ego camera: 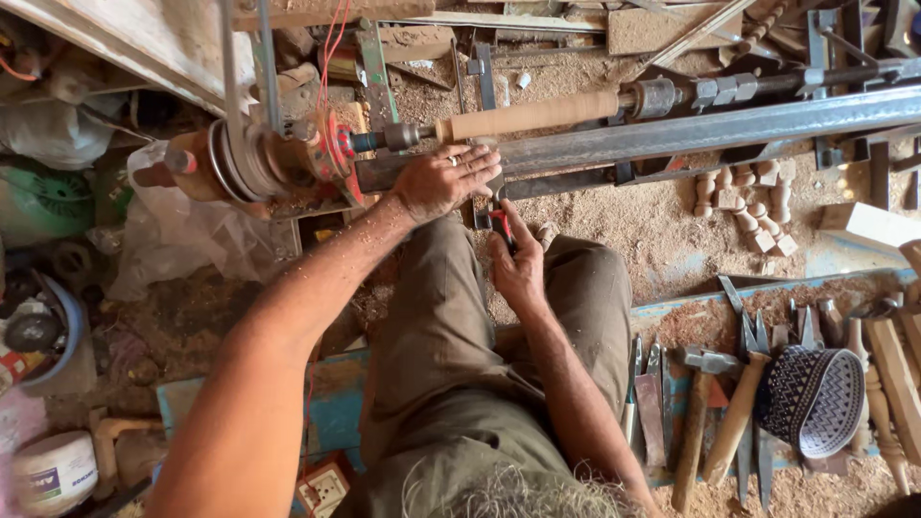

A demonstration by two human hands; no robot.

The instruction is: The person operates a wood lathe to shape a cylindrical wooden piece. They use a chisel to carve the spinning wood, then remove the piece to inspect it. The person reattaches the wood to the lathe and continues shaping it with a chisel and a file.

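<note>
Sawdust-strewn floor surrounds a lathe (672,129) holding a wooden cylinder (532,115). The left hand (443,180) is spread flat on its rail for bracing; a red-handled tool (501,226) is gripped by the right hand (518,270).

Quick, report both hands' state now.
Left hand: open, flat on the lathe rail.
Right hand: closed on a red-handled tool.

Sawdust-strewn floor (662,230), blue board (672,312), bright daylight, cluttered workshop.

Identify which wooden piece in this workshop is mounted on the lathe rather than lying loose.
The long plain wooden cylinder held between the lathe's ends, above the left hand. The small turned pieces lie loose on the sawdust.
</note>
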